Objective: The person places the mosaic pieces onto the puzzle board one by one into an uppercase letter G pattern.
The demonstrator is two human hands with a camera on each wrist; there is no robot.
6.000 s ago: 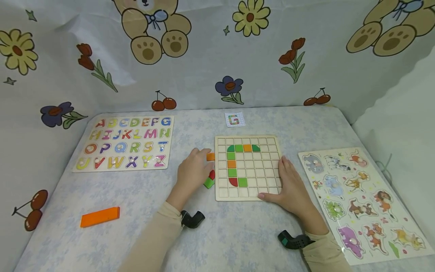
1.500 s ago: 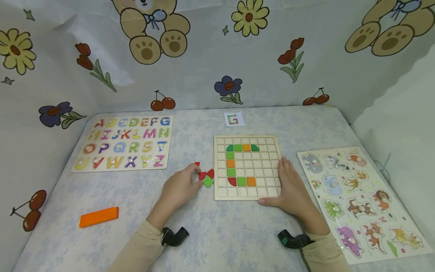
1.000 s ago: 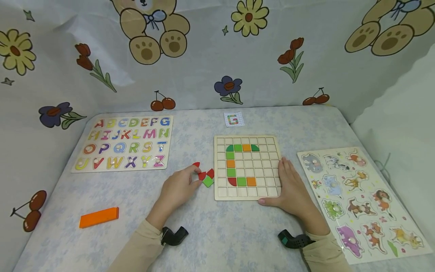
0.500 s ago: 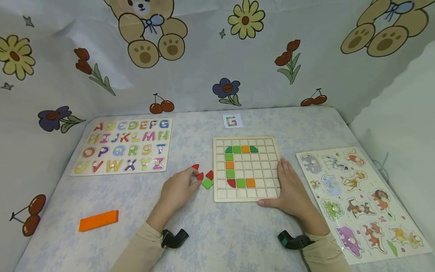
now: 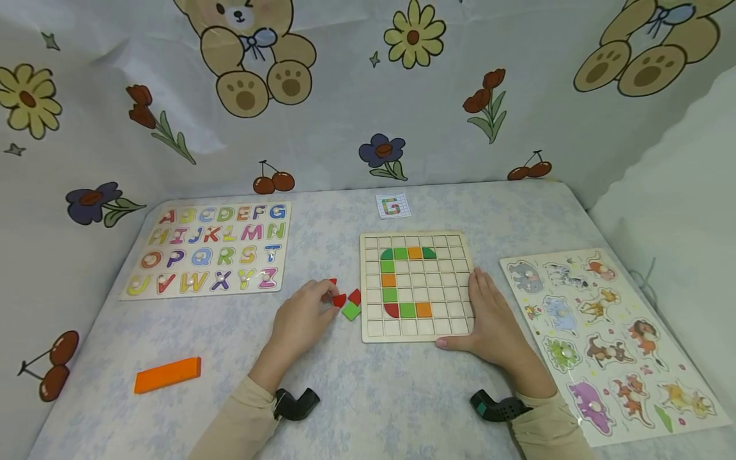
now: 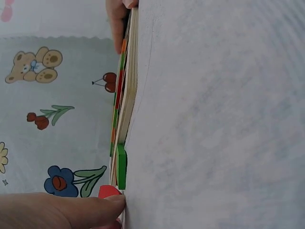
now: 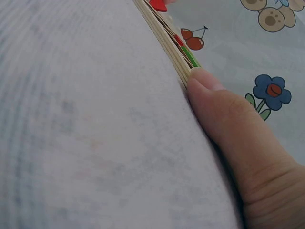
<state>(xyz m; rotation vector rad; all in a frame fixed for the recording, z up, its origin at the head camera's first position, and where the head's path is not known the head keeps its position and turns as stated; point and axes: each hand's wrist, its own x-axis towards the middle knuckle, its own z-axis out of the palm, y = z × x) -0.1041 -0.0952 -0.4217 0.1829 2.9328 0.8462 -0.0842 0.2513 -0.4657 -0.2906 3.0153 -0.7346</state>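
My left hand [image 5: 301,322] pinches a small red tile [image 5: 340,299] with a rounded edge between thumb and fingers, left of the wooden grid board [image 5: 414,339]. A second red tile [image 5: 354,296] and a green square tile [image 5: 351,311] lie by the board's left edge; another red piece [image 5: 333,281] peeks out behind the fingers. On the grid, green, orange and red tiles form a C-like shape, ending at the bottom in an orange tile [image 5: 423,310]. My right hand [image 5: 494,319] rests with fairly straight fingers along the board's right edge, its thumb [image 7: 214,102] at the near edge.
Behind the board lies a small card [image 5: 393,206] with a coloured G pattern. An alphabet puzzle [image 5: 201,291] is at the back left, an animal puzzle [image 5: 627,358] at the right. An orange block [image 5: 168,375] lies at the front left.
Since the oldest frame, an orange tile has gone from beside my left hand into the board's lower row. My left hand has drawn back leftward to the red tiles. The right hand stays put.
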